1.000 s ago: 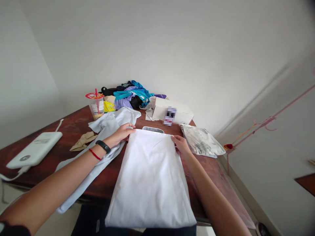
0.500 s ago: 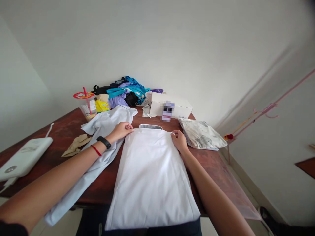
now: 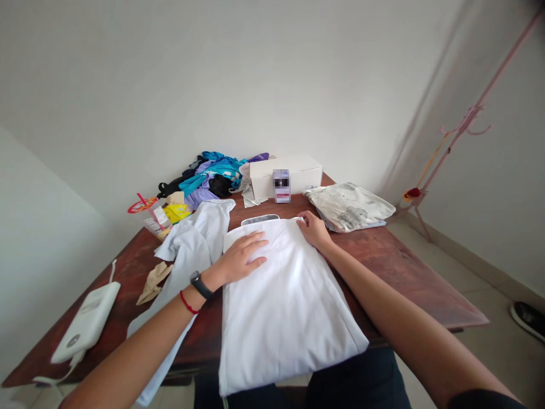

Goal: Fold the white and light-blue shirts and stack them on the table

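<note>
A white shirt, its sides folded in, lies on the wooden table with its collar at the far end and its lower end hanging over the front edge. My left hand rests flat on its upper left part, fingers stretched out. At the far right corner, my right hand pinches the shirt's edge between thumb and fingers. One sleeve spreads out on the left, partly under my left forearm; whether it belongs to this shirt I cannot tell.
Left on the table are a white power bank, a beige cloth and a plastic cup with a straw. Behind stand a clothes pile and a white box. Folded clothes lie right, near a pink rack.
My left hand has let go of the shirt's far left corner and moved onto the cloth, laid flat. My right hand keeps its corner. The view has turned slightly.
</note>
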`<state>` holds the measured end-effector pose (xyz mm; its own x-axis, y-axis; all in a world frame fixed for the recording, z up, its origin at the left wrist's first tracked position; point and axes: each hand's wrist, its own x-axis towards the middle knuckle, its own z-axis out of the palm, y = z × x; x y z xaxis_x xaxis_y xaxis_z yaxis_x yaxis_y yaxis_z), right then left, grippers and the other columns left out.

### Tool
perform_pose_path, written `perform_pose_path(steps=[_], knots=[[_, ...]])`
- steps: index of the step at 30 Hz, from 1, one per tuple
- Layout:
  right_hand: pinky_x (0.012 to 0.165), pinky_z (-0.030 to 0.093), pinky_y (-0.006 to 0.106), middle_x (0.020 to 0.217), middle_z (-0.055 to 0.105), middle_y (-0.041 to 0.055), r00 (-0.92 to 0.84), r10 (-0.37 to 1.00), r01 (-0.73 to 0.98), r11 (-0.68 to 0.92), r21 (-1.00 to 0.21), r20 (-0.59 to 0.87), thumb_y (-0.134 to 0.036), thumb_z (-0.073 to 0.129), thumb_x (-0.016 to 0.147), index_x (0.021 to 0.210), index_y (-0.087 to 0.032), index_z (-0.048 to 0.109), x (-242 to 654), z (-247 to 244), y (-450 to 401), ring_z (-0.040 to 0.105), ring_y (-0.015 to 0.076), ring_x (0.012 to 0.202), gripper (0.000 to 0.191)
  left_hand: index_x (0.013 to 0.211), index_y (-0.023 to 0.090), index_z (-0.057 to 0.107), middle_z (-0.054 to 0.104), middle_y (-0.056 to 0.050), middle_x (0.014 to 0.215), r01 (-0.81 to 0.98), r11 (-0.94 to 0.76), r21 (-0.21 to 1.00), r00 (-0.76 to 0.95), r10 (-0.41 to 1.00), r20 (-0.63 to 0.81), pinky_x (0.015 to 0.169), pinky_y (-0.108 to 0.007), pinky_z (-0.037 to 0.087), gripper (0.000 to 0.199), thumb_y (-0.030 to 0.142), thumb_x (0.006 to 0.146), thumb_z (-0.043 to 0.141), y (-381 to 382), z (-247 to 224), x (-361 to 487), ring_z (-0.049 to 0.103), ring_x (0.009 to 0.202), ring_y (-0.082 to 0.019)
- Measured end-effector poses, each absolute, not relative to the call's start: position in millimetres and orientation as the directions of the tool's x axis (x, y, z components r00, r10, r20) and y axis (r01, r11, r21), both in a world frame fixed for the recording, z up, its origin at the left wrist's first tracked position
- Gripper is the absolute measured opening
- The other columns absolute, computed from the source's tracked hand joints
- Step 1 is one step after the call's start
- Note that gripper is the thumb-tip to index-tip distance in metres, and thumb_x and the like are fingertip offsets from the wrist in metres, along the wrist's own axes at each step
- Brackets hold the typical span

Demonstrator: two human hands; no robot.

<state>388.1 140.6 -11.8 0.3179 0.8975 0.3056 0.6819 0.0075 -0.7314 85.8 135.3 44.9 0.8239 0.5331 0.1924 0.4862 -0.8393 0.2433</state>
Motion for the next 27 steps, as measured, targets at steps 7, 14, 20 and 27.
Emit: perform_pose_path(steps=[7,14,20,27], knots=[[0.075,0.042,0.029,0.091,0.071,0.0045,0.278,0.919,0.727,-0.012,-0.687,0.278,-0.031,0.061,0.092,0.118,-0.024,0.067,388,-16,141,0.064,0.0213,0.082,0.028,0.165,0.035,0.020,0.008,-0.006,0.174,0.644,-0.756,0.118,0.762,0.648,-0.008,0.124,-0.066,0.014,0.069,0.060,0.104,0.041,137,21,83,0.009,0.159,-0.035],[0.074,0.042,0.028,0.088,0.070,0.0029,0.248,0.929,0.750,-0.006,-0.661,0.274,-0.033,0.066,0.090,0.117,-0.025,0.069,390,-16,141,0.064,0.0201,0.082,0.029,0.166,0.035,0.013,0.002,-0.007,0.173,0.672,-0.734,0.094,0.740,0.665,-0.100,0.123,-0.067,0.010,0.073,0.065,0.103,0.038,130,29,84,0.003,0.159,-0.036],[0.074,0.042,0.028,0.085,0.067,0.0011,0.272,0.908,0.717,0.030,-0.697,0.318,-0.031,0.064,0.090,0.119,-0.023,0.068,389,-15,139,0.062,0.0187,0.079,0.030,0.164,0.037,0.020,0.005,-0.010,0.173,0.657,-0.749,0.089,0.754,0.655,-0.050,0.119,-0.074,0.011,0.071,0.063,0.102,0.043,120,29,82,0.006,0.158,-0.042],[0.082,0.046,0.031,0.103,0.067,0.0059,0.233,0.925,0.781,0.006,-0.624,0.301,-0.028,0.069,0.088,0.126,-0.021,0.063,388,-16,137,0.064,0.0212,0.090,0.040,0.164,0.034,0.026,0.014,-0.010,0.173,0.555,-0.831,0.027,0.830,0.556,0.043,0.122,-0.070,0.015,0.064,0.051,0.105,0.045,71,26,65,0.012,0.158,-0.040]])
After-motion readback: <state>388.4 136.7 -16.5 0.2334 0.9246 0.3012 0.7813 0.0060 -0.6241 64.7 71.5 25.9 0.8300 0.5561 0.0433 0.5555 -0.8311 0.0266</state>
